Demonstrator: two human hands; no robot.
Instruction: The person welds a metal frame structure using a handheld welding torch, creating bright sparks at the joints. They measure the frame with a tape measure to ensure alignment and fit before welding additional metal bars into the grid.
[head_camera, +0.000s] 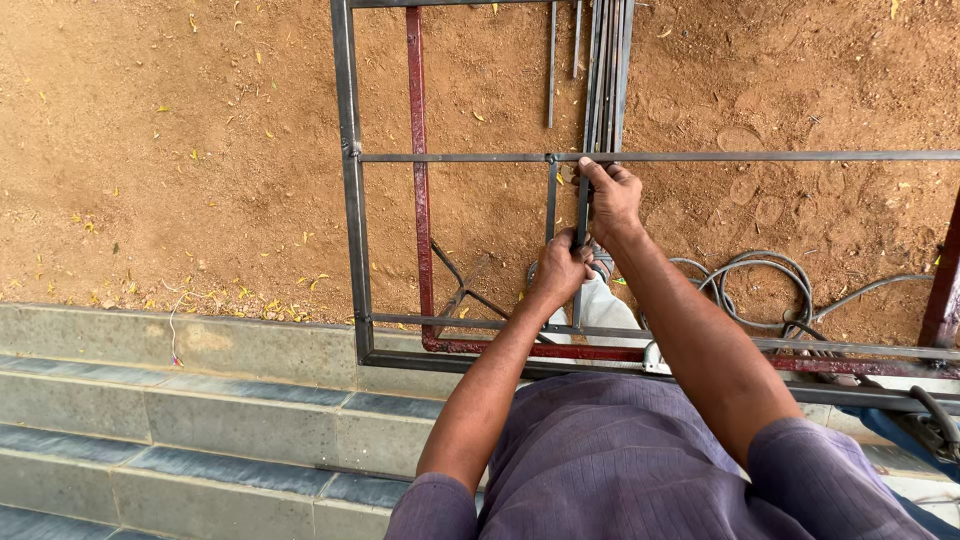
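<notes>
Both hands, left hand (558, 268) below right hand (612, 198), close fingers around upright bar (583, 210), long axis vertical.

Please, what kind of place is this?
Probably an outdoor metalwork or welding site. A steel frame lies over bare red dirt, beside stone steps, with coiled cables. Both hands, left and right, grip a thin bar.

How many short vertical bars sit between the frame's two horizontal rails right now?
2. One short bar stands free, just left of the hands. The other bar is gripped by the left hand low and the right hand at top. Arms may hide more.
</notes>
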